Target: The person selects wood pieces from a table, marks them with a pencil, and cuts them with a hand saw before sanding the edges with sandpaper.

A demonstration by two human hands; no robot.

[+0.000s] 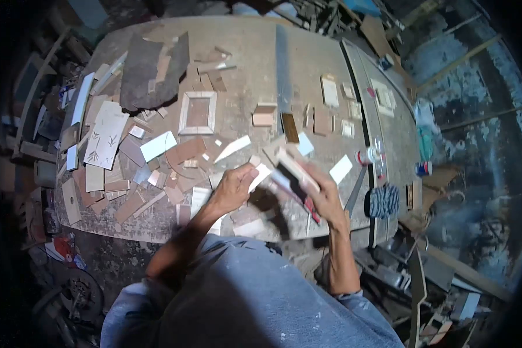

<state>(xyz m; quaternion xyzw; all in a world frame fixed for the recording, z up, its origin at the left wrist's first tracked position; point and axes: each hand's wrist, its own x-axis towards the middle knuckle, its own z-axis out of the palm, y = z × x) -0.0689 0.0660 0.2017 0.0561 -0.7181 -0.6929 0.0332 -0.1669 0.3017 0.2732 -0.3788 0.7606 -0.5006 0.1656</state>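
Over the front middle of the worktable, my left hand (233, 188) is closed on a small pale wooden piece (260, 176), its fingers pinching the near end. To its right, my right hand (326, 197) grips a long light wooden block (296, 167), tilted with its far end toward the upper left. The two held pieces are apart, with a small gap between them. Beneath the right hand lies a dark, narrow tool with a red part (311, 210), partly hidden and blurred.
Wood scraps (185, 152) cover the left of the worktable (243, 52), beside a square wooden frame (198, 113). Small wooden assemblies (329, 91) stand at right. A white jar (370, 155) and a striped cloth bundle (384, 201) sit near the right edge.
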